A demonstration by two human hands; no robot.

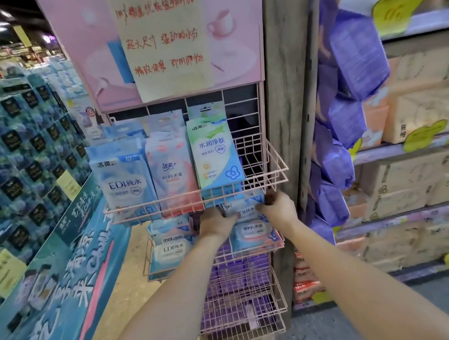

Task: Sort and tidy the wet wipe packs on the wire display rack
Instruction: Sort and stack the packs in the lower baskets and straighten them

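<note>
Wet wipe pack (243, 211), white-blue with "EDI" print, sits at the rear of the second basket (216, 256) on the pink wire rack (268, 162), just under the front rail of the top basket (193, 202). Both hands on it: left hand (216, 222) grips its 9 o'clock edge, right hand (276, 208) pinches its 3 o'clock corner, fingers curled shut on the pack. Below it, touching, a "999" pack (253, 235). At 9 o'clock in the same basket, another EDI pack (172, 250). Top basket holds three upright rows: blue EDI (122, 178), pink (173, 173), green-blue (215, 157); its 3 o'clock section is bare wire. Lower baskets hold purple packs (235, 274). Handwritten paper sign (160, 37) at 12 o'clock on the pink header board.
</note>
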